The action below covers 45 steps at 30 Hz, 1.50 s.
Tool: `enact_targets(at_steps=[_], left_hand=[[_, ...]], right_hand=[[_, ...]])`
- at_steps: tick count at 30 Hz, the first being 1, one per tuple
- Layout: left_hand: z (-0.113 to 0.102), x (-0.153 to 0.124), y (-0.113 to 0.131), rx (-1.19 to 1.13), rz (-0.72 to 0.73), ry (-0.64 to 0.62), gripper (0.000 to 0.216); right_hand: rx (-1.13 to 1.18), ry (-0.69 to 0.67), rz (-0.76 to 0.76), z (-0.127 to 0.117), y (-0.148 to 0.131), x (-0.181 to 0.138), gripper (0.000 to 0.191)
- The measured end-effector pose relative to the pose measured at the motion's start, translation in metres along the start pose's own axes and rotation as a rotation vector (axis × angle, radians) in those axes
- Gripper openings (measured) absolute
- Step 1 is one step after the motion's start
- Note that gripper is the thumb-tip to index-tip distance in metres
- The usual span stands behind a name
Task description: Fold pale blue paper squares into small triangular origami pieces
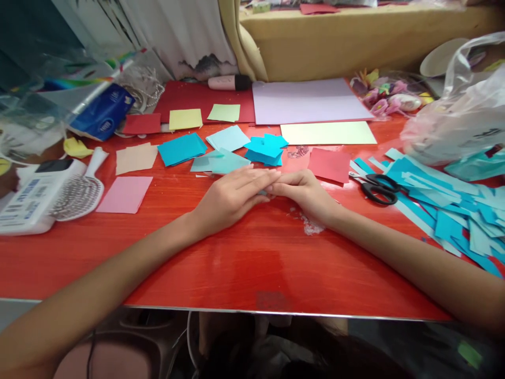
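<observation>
Both of my hands rest together at the middle of the red table [244, 263]. My left hand [231, 196] lies flat with fingers stretched to the right, pressing down on something small and mostly hidden; a sliver of blue paper shows under its fingertips. My right hand [303, 190] is curled, its fingers meeting the left fingertips and pinched on that same hidden piece. Just beyond the hands lie a stack of blue paper squares [265, 149] and pale blue squares [221, 162].
Black scissors [376, 188] lie right of my hands beside a heap of blue paper strips [450, 210]. A red square [329, 164], pink square [124, 193], lilac sheet [307, 101], hairbrush [81, 192], white device [27, 202] and plastic bag [461, 116] surround them.
</observation>
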<state>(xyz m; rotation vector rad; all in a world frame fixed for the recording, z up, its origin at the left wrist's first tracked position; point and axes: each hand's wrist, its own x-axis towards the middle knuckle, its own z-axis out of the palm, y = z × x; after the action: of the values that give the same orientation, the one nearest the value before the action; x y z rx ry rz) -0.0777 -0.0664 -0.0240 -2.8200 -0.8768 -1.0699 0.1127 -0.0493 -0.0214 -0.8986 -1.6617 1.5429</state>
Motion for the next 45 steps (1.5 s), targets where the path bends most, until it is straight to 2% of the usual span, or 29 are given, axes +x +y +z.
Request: enact_targets(at_steps=[4, 10, 13, 17, 20, 23, 28, 36, 40, 45], left_hand=[[0.000, -0.002, 0.004, -0.051, -0.132, 0.047, 0.031], [-0.003, 0.003, 0.008, -0.146, -0.484, 0.150, 0.017], [-0.004, 0.005, 0.011, -0.305, -0.626, 0.171, 0.017], [-0.003, 0.006, 0.016, -0.505, -0.766, 0.198, 0.020], [-0.001, 0.006, 0.018, -0.637, -0.791, 0.216, 0.021], [0.000, 0.007, 0.018, -0.715, -0.782, 0.228, 0.022], [-0.001, 0.007, 0.015, -0.741, -0.797, 0.163, 0.026], [-0.002, 0.006, 0.014, -0.664, -0.868, 0.100, 0.030], [-0.002, 0.006, 0.014, -0.668, -0.856, 0.083, 0.031], [-0.001, 0.005, 0.014, -0.644, -0.811, 0.046, 0.024]], right_hand=[[-0.037, -0.041, -0.048, 0.001, -0.002, -0.001, 0.022], [-0.082, 0.087, -0.126, 0.003, 0.000, 0.002, 0.026], [-0.149, 0.035, -0.090, 0.005, 0.000, 0.002, 0.032], [-0.356, -0.029, -0.091, 0.006, -0.003, 0.001, 0.032], [-0.481, -0.045, -0.124, 0.006, -0.003, 0.001, 0.030], [-0.506, -0.047, -0.125, 0.006, -0.002, 0.001, 0.029], [-0.555, -0.065, -0.161, 0.006, -0.003, 0.001, 0.029], [-0.378, -0.051, -0.050, 0.003, -0.005, -0.001, 0.036], [-0.351, -0.086, -0.062, 0.003, -0.004, 0.001, 0.034], [-0.337, -0.042, -0.052, 0.002, -0.003, 0.001, 0.038]])
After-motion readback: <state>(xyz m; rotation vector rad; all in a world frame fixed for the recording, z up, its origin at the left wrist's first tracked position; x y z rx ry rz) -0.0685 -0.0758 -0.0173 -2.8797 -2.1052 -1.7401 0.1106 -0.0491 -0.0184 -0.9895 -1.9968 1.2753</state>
